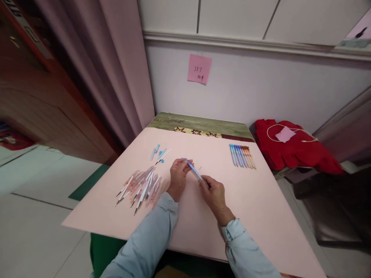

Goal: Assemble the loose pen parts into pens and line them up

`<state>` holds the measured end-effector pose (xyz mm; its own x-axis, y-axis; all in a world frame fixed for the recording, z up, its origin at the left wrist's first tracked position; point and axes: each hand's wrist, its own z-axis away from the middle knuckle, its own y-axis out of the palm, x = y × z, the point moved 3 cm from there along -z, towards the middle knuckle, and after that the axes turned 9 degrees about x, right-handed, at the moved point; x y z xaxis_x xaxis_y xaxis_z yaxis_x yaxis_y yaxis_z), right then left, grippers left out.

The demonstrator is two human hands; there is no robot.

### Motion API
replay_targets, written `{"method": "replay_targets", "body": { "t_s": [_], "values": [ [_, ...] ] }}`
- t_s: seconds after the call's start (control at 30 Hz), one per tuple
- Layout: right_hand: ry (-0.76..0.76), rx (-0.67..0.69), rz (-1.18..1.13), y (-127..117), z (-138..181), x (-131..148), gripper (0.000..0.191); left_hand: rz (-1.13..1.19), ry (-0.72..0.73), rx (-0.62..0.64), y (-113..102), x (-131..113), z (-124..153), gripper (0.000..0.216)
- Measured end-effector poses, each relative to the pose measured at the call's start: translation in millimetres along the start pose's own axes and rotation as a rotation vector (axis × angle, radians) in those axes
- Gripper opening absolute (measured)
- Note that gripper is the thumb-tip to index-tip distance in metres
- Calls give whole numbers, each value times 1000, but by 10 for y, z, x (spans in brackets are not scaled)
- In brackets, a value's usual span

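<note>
Between my two hands is a blue pen [195, 170], slanting down to the right above the pink table cover. My left hand [179, 174] pinches its upper end, and my right hand [213, 192] grips its lower end. Left of my left hand lies a loose pile of pen barrels and white refills [142, 187]. Beyond the pile are several small light-blue pen parts [158, 152], with white refills beside them. A neat row of pens [242, 156], blue on the left and brown-orange on the right, lies at the far right.
The pink cover [249, 216] lies over a table whose green far edge [199, 120] shows by the wall. A red cloth [290, 148] with a white cable is to the right. A pink note [199, 69] is stuck on the wall. A curtain [116, 58] hangs at left.
</note>
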<state>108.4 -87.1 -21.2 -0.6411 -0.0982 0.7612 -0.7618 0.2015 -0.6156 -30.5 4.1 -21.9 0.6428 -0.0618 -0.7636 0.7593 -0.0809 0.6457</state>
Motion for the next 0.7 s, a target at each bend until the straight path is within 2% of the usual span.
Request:
{"method": "replay_targets", "body": {
  "t_s": [0.3,0.7],
  "values": [
    [-16,7,-10,6,11,18,26,-25,23,-8,9,-5,16,25],
    [-109,-80,153,-11,36,96,28,0,5,-15,-16,0,30,26]
  ]
}}
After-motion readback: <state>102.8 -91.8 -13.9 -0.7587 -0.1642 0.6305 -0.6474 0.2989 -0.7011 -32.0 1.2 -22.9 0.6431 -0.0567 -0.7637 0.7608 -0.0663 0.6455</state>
